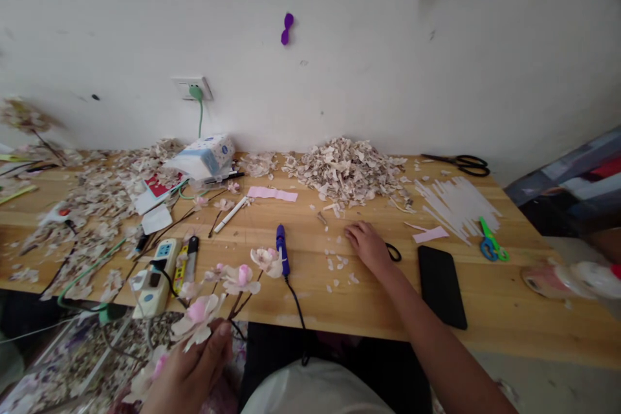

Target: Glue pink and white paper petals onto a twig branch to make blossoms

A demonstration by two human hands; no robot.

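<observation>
My left hand (198, 362) is closed around the brown stem of an artificial flower branch (242, 279). Pale cream petals and pink centres line this branch, which leans up and to the right over the table's front edge. My right hand (365, 242) rests on the wooden table with its fingers loosely bent and touching the top; I see nothing held in it. Small loose petals (339, 263) lie just left of it. A black handle loop (394, 252) shows beside my right wrist, the remainder hidden under the arm. Between my hands lies a blue glue gun (282, 249) with a black cord.
A large petal heap (349, 168) sits against the wall. At right are a black phone (441, 286), white strips (458, 207), green-blue scissors (492, 242), black scissors (463, 163) and a bottle (592, 278). At left are a power strip (158, 278), a cutter knife (190, 262) and a tissue pack (204, 156).
</observation>
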